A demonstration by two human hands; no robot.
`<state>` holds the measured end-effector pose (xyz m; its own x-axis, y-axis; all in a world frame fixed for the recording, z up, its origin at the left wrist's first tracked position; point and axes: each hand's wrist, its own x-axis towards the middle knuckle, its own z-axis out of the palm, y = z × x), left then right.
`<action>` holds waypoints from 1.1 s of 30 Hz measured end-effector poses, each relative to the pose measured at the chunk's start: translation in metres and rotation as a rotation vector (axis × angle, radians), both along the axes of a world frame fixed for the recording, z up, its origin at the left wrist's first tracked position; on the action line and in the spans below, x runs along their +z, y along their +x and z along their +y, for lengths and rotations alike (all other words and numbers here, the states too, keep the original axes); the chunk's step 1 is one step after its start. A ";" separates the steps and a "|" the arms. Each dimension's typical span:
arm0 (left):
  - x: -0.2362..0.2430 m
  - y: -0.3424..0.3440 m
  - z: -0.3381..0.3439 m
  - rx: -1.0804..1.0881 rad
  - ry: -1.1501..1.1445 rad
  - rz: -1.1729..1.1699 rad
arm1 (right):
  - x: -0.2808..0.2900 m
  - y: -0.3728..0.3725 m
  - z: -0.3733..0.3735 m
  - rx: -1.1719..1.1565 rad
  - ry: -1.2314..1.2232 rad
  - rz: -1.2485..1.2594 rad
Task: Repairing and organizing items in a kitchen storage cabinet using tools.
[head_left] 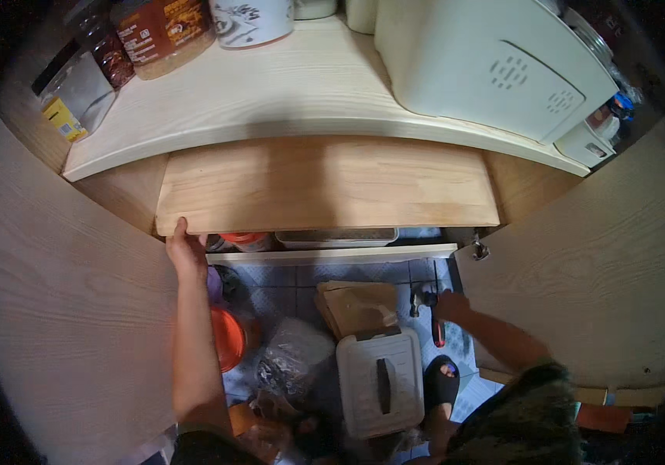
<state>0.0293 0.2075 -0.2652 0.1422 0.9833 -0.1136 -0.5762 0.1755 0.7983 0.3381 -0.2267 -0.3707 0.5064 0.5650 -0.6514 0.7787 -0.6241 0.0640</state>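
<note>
A: How is the wooden board bounded?
B: It is flanked by the left door and right door, both swung open. Above it, a laden upper shelf is seen.

A: Room for moving?
B: Open space is left before the board's front edge, between the doors; below, the floor is partly taken up by a lidded box. A narrow gap is seen between that edge and the lower rail.

A: Hands?
B: The board's front-left corner is touched by the left hand; one digit is seen at the edge, the others' closure cannot be told. Below the board's right end, a hammer is gripped by the right hand's closed fingers, well apart from the board.
</note>
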 end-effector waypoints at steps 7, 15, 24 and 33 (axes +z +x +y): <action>-0.011 -0.018 0.029 -0.105 -0.191 0.034 | -0.085 -0.045 -0.075 -0.373 0.477 -0.075; -0.009 0.025 0.037 0.147 -0.279 -0.312 | -0.121 -0.004 -0.146 -0.014 0.575 -0.206; 0.001 0.029 0.030 0.506 -0.223 -0.223 | -0.087 0.017 -0.092 0.557 0.403 -0.502; -0.012 0.008 0.042 0.259 -0.302 -0.394 | 0.081 -0.014 0.010 -0.226 0.401 -0.031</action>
